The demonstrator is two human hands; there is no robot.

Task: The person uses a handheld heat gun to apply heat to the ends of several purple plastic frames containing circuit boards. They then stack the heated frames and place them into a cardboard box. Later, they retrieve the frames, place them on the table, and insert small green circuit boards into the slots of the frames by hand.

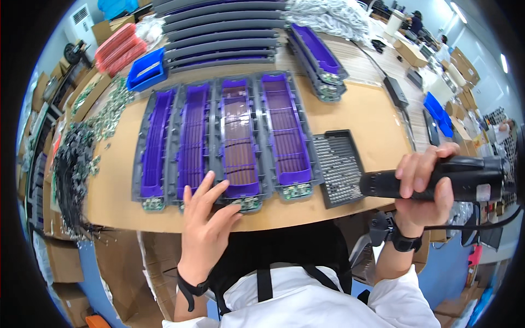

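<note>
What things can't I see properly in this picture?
All in the head view:
The black tool: its middle is covered by the right hand.
The second purple panel from the left: part of its near end is behind the left hand.
The small pieces in the dark tray: too small to count.
The orange thing, bottom left: cut off by the lower edge.

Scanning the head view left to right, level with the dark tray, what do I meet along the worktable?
Black wire bundle → first purple-and-grey housing → second housing → third housing → fourth housing → dark tray → black handheld tool, gripped by the right hand.
</note>
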